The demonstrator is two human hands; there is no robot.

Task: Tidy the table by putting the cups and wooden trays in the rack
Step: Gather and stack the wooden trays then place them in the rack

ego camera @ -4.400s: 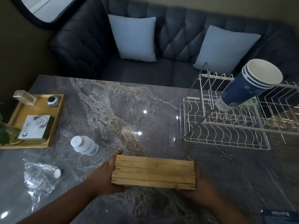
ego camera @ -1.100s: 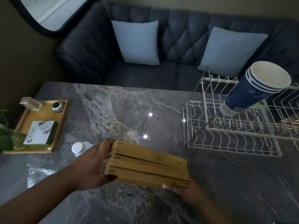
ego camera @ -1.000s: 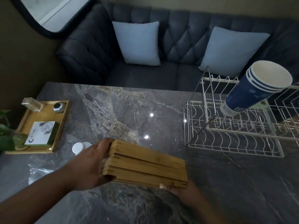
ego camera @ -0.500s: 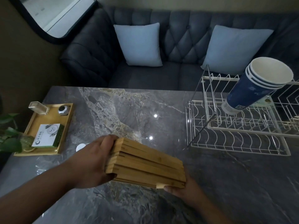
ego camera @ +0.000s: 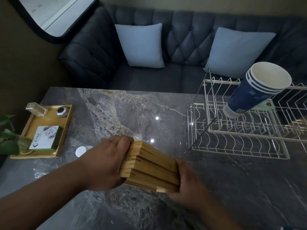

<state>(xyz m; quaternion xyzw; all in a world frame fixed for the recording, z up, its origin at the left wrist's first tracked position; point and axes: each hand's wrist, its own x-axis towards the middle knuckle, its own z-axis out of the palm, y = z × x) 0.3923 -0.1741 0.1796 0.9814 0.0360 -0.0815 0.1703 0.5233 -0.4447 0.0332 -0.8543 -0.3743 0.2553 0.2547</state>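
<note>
A stack of several thin wooden trays [ego camera: 149,166] is held on edge above the marble table [ego camera: 132,113], tilted down to the right. My left hand [ego camera: 106,161] clasps its left end and my right hand [ego camera: 187,180] grips its right end from below. A white wire rack [ego camera: 239,143] stands to the right on the table. A nested stack of blue paper cups [ego camera: 255,92] leans in the rack's upper tier, mouths up and to the right.
At the left edge sits a wooden tray [ego camera: 63,135] with a green-and-white box [ego camera: 46,137], a clear block and a small metal object. A white-capped bottle [ego camera: 82,151] lies beside my left wrist. A dark sofa [ego camera: 182,47] with two pale cushions runs behind the table.
The stack of trays has been lifted off the table and turned so its right end points toward me. My right hand has slid up around that end. The view has shifted left.
</note>
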